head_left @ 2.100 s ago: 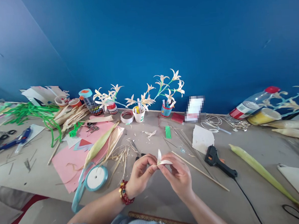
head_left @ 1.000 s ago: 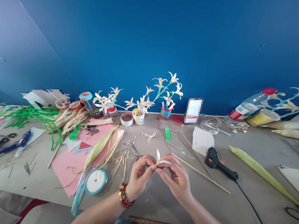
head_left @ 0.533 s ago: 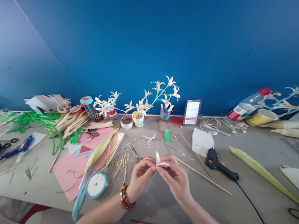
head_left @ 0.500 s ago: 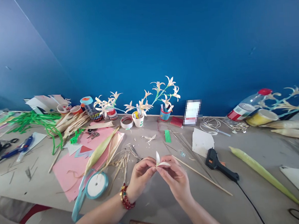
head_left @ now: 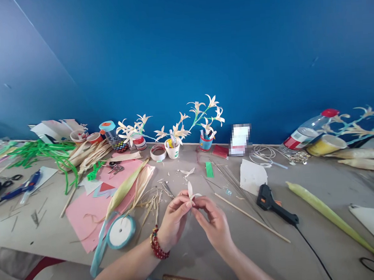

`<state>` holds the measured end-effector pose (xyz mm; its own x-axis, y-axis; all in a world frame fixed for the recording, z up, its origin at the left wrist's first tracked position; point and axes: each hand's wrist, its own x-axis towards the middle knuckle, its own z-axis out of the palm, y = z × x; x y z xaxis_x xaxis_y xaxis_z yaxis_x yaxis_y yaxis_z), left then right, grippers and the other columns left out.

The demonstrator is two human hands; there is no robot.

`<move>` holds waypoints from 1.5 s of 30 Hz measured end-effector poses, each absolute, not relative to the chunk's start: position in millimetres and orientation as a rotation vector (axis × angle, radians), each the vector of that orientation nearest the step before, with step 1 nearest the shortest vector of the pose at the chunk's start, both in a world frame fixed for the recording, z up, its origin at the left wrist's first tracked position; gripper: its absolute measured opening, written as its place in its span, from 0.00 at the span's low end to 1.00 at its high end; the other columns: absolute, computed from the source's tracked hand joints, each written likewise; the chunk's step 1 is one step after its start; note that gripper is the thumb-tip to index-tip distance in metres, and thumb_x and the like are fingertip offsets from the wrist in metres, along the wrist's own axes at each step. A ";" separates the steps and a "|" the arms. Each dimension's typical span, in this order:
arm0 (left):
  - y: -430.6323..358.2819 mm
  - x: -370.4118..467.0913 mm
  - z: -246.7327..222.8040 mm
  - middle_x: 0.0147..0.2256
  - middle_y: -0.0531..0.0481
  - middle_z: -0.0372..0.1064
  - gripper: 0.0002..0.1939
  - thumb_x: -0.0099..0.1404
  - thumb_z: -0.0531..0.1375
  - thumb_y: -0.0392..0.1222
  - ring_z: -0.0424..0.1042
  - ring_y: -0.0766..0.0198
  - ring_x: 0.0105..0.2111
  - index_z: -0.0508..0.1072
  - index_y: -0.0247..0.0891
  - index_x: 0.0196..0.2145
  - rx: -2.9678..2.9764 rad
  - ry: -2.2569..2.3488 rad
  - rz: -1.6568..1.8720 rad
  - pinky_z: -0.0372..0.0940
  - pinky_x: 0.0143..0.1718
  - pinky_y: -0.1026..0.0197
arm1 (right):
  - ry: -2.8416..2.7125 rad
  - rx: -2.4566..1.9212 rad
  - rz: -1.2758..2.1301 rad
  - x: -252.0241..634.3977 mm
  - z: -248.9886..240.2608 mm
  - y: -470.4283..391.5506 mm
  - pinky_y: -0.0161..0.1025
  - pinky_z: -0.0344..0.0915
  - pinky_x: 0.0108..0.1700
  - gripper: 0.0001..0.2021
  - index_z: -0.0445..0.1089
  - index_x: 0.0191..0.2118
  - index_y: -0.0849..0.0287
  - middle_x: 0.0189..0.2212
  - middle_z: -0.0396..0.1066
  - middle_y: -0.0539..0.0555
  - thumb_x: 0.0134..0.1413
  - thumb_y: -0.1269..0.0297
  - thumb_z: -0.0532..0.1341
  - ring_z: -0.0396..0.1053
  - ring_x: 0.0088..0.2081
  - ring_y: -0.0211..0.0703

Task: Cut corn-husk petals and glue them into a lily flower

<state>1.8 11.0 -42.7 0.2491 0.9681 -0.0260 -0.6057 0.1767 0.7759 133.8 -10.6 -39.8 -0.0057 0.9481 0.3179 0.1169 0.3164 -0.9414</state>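
Note:
Between my two hands, above the front of the table, is a small pale husk flower [head_left: 190,190] with narrow petals, one upright and one bending right. My left hand [head_left: 175,219] pinches its base between thumb and fingers; a red beaded bracelet circles that wrist. From the right, my right hand [head_left: 216,225] has its bent fingers and thumb closed at the flower's base. My fingers partly hide the stem end. Behind the hands lie cut husk scraps [head_left: 187,172], and dry husk strips [head_left: 151,203] are left of them.
A black glue gun [head_left: 275,206] and a wooden stick [head_left: 251,217] lie to the right. Left are a blue ribbon roll [head_left: 121,231], pink paper [head_left: 84,218] and a green husk [head_left: 123,188]. Cups with finished flowers [head_left: 172,149] line the wall. A long husk [head_left: 327,213] lies far right.
Both hands have shifted slightly left with the flower. The flower has turned, and its right petal now looks shorter. My right fingers have moved down around its base.

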 end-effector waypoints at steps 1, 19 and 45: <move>10.5 2.0 -42.2 0.39 0.50 0.65 0.05 0.58 0.66 0.41 0.66 0.62 0.42 0.77 0.38 0.27 0.731 0.597 1.214 0.61 0.49 0.57 | -1.412 -1.053 0.908 133.4 -39.5 -10.2 0.40 0.68 0.41 0.03 0.72 0.36 0.56 0.35 0.73 0.55 0.59 0.66 0.61 0.72 0.38 0.46; 8.1 2.5 -36.1 0.38 0.51 0.68 0.06 0.57 0.67 0.40 0.68 0.64 0.41 0.76 0.38 0.25 0.662 0.553 1.160 0.61 0.49 0.59 | -1.264 -0.937 1.200 132.7 -42.6 -7.2 0.36 0.65 0.39 0.09 0.71 0.31 0.57 0.30 0.67 0.51 0.59 0.58 0.62 0.65 0.35 0.42; 14.7 -5.5 -43.6 0.37 0.47 0.66 0.08 0.56 0.67 0.43 0.67 0.63 0.35 0.76 0.36 0.25 0.892 0.602 1.137 0.65 0.34 0.62 | -1.049 -0.887 1.686 145.6 -35.3 -3.2 0.37 0.64 0.37 0.15 0.69 0.27 0.58 0.26 0.66 0.49 0.48 0.51 0.68 0.64 0.31 0.40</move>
<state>-5.5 14.7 -43.6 0.3278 0.9443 0.0271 -0.5083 0.1521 0.8477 145.6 -3.2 -35.3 -0.3074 0.9464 -0.0988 -0.3297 -0.2033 -0.9219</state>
